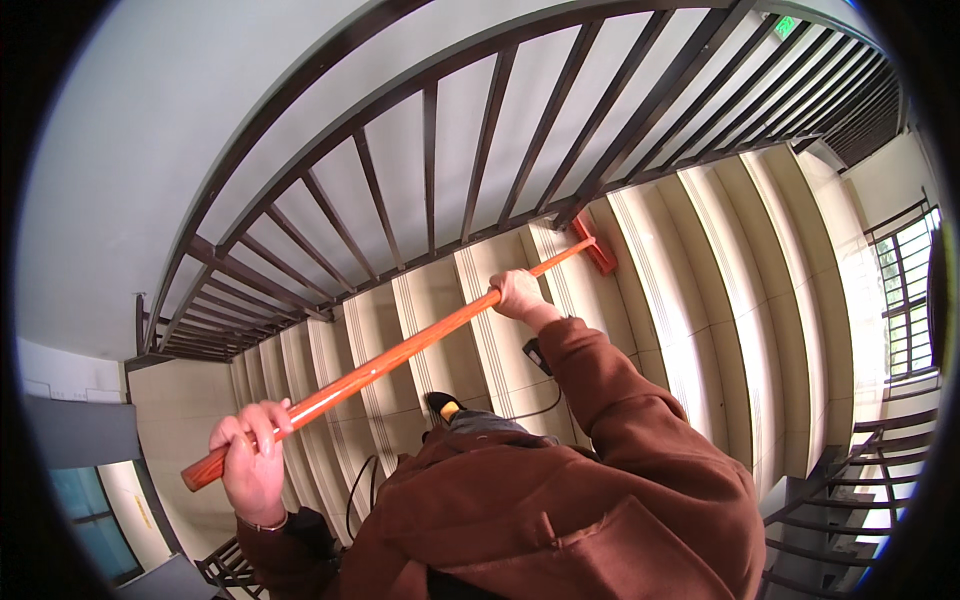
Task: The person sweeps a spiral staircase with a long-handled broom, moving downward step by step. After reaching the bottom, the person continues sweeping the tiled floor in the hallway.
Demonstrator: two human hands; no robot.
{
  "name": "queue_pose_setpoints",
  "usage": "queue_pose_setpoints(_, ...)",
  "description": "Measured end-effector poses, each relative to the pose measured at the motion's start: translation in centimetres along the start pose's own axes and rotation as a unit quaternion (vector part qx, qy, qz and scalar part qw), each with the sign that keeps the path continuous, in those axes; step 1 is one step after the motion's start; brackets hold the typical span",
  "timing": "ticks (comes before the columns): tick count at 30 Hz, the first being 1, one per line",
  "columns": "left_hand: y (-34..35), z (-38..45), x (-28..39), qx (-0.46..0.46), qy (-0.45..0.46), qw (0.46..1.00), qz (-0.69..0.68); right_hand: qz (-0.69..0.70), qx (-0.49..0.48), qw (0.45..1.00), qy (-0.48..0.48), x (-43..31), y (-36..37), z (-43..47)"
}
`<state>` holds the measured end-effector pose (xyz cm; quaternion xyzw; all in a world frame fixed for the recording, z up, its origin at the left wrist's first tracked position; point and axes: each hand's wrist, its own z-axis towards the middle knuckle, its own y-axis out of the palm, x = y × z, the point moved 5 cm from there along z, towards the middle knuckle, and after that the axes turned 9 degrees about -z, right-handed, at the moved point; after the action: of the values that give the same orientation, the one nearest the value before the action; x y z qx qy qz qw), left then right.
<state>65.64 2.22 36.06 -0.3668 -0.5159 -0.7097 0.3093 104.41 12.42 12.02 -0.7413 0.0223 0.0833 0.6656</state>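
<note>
A long-handled broom [405, 350] with a glossy orange-brown, wood-patterned handle slants across the stairs in front of me. My left hand [255, 457] is wrapped around it near the butt end, which sticks out past the fingers. Farther down the handle, my right hand [516, 294] grips it with a closed fist. The red broom head [595, 246] rests on a stair tread, close to the foot of a railing post. Its bristles cannot be made out from above.
Beige tiled stairs [442, 322] with grooved edges run across the view. A dark metal railing [429, 165] borders them on the far side, and another railing [832, 506] stands at lower right. A black shoe [444, 405] is on a step. A dark cable [544, 409] hangs beside me.
</note>
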Motion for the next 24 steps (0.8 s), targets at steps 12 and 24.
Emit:
queue_pose_setpoints(12,-5.9,-5.4,7.8,0.201,0.084,0.965,0.147,-0.009,-0.201,0.975,-0.092,-8.8,1.2,-7.2)
queue_pose_setpoints(24,-5.3,-8.0,8.9,0.091,0.106,0.989,-0.04,-0.039,-0.241,0.961,-0.126,-11.6,0.5,-5.3)
